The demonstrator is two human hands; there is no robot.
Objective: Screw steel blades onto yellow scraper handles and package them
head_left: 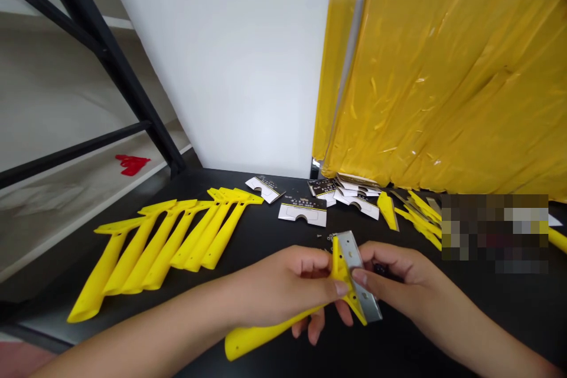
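Note:
My left hand is closed around the flat head of a yellow scraper handle, whose long grip slants toward the lower left. In my right hand a silver metal plate with holes is pinched between thumb and fingers. The plate lies along the handle's head, overlapping or touching it; whether the two are joined I cannot tell. Just beyond my hands, a few small screws rest on the black table. A dark small object peeks out behind my right fingers.
Several yellow scraper handles lie in a row at left. White-and-black cardboard sleeves are scattered at the back centre. More yellow pieces lie at right, beside a blurred patch. A black frame and yellow-wrapped stack border the table.

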